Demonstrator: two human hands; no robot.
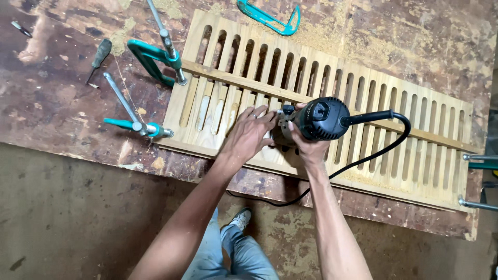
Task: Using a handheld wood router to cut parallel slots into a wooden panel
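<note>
You are routing slots: your right hand (306, 148) grips the router (311, 122), left hand (249, 132) steadies its base on the panel (415, 150). Next, keep it against the guide strip (249, 82) beyond your fingers.

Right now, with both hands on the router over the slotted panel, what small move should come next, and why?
Probably ease the router along the guide strip toward the next slot. Both the left hand and right hand grip it on the slotted panel, which the clamps pin down, and several slots near the clamps look only partly cut.
</note>
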